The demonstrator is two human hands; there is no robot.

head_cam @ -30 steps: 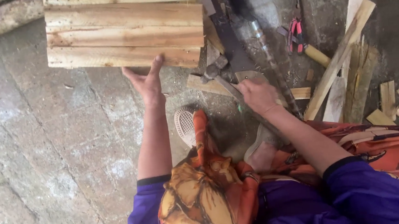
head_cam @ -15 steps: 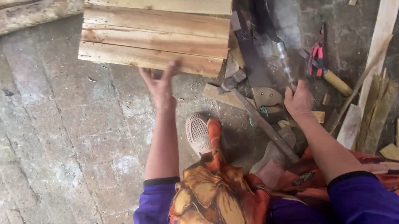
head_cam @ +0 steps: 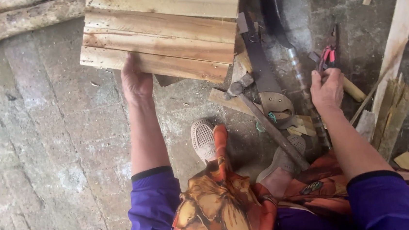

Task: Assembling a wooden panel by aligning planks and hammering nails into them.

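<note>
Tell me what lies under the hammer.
The hammer lies across a flat wood offcut and a saw handle on the concrete floor. Whatever lies beneath those is covered.

Even, soft daylight; shadows faint, short. No glare. Focus sharp across centre; slight softness and mild wide-angle bending toward frame edges.

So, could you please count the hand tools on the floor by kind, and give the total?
Hammer: 1
Handsaw: 1
Red-handled pliers: 1, at the right hand
Total: 3 tools. The left hand grips the wooden panel, not a tool.
</note>
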